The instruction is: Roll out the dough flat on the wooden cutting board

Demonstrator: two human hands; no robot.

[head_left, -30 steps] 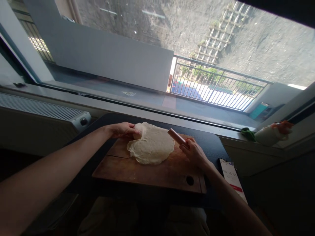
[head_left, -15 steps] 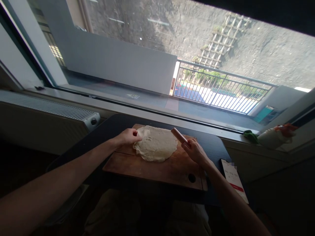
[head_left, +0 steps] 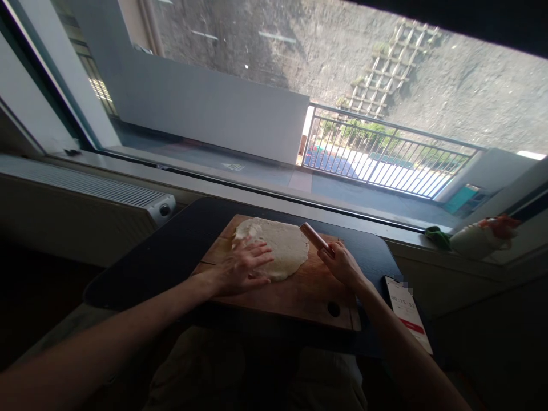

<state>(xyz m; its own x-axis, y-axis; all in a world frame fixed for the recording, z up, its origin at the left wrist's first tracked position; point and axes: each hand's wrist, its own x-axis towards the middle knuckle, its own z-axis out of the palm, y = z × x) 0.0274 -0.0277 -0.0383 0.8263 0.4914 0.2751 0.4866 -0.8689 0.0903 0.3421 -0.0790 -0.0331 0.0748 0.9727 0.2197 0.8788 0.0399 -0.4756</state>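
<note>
A flattened sheet of pale dough (head_left: 285,245) lies on a wooden cutting board (head_left: 295,302). Over the dough's near left part is my left hand (head_left: 244,266), its fingers spread and stretched out; whether the palm presses down is hard to tell. My right hand (head_left: 341,262) is wrapped round one end of a rolling pin (head_left: 314,237). The pin's free end points up and left, just off the dough's right edge. The far end of the grip is hidden by my fingers.
The board rests on a dark table (head_left: 145,257) by a window sill. A phone (head_left: 409,314) showing a timer lies at the table's right edge. A radiator (head_left: 85,188) is at the left; a white pot (head_left: 479,240) and green cloth (head_left: 436,237) sit on the sill at right.
My left hand has let go of the dough's left edge, moved right and nearer to me, and opened flat over the dough. The right hand and rolling pin have stayed almost still.
</note>
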